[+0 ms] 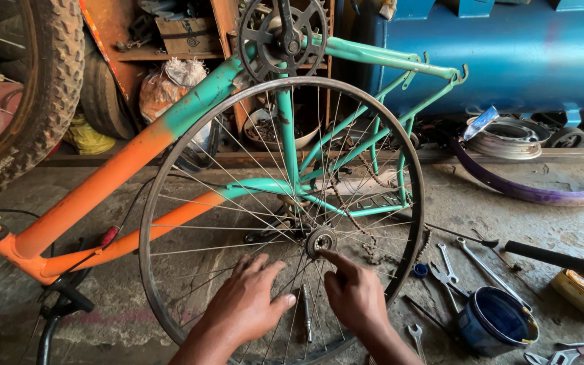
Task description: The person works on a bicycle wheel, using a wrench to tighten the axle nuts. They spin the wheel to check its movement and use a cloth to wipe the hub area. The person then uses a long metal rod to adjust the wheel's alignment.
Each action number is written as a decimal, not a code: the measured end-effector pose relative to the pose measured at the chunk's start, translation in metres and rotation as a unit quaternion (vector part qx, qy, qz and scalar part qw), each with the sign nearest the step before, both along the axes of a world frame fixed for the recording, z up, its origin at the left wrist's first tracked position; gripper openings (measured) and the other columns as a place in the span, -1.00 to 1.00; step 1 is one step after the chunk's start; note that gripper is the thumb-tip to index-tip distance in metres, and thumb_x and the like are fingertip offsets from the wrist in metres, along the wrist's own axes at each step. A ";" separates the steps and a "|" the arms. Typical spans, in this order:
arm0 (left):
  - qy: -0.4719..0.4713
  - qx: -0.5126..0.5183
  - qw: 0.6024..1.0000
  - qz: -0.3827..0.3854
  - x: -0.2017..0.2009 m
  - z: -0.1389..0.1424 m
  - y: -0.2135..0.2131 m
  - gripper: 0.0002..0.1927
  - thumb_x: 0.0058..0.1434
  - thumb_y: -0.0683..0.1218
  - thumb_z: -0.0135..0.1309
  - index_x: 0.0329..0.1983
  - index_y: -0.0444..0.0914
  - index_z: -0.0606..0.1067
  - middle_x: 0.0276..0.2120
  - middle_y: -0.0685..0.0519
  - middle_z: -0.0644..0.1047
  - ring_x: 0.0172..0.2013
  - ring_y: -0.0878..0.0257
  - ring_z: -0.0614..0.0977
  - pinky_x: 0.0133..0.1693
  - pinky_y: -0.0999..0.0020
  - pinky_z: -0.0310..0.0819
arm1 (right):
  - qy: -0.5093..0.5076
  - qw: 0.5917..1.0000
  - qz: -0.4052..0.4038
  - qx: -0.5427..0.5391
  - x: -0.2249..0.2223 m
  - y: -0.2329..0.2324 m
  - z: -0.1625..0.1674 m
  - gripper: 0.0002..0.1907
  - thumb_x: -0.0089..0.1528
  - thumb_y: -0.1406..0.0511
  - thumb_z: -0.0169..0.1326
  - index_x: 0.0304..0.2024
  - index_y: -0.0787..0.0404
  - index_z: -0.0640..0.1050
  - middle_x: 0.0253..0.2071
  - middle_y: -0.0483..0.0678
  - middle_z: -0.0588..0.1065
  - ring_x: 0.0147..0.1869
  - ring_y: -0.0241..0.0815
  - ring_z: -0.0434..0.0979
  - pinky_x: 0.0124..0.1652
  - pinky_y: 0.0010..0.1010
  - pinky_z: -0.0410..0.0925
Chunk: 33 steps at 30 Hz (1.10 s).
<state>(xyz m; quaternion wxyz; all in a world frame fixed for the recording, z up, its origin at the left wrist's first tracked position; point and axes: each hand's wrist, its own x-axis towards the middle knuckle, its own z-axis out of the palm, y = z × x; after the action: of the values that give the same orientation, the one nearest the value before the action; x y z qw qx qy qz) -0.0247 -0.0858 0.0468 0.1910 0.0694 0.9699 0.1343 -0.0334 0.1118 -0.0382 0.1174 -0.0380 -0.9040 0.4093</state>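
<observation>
Bare wheel [282,216] upright before upturned orange-and-green bicycle frame [170,128], left hand [248,301] flat on spokes with fingers spread, right hand [353,290] curled, forefinger touching hub [320,240], spanners [464,263] and blue tin [498,321] on floor nearby.

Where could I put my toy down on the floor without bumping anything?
The bare concrete between the purple rim strip and the wrenches looks free. So does the floor under the orange frame tube, left of the bare wheel. It is crowded on the right by the blue tub, and around the left hand and right hand at the hub.
</observation>
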 end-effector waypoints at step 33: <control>0.475 0.186 0.796 0.327 -0.029 0.063 -0.051 -0.38 0.08 0.38 0.19 -0.20 -0.26 0.52 -0.30 -0.14 0.62 -0.20 -0.19 0.63 -0.22 -0.10 0.47 | 0.019 0.961 -0.164 -0.221 -0.066 0.148 0.147 -0.47 0.28 0.15 0.18 0.28 0.13 0.45 -0.23 -0.08 0.65 -0.56 -0.27 0.19 -0.56 -0.38 0.15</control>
<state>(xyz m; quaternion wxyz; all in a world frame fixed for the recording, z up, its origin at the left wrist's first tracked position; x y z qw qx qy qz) -0.0538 -0.1373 0.1097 -0.3656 -0.1623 0.8601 0.3166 -0.0992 0.2593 0.1091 0.1891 -0.2032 -0.7699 0.5747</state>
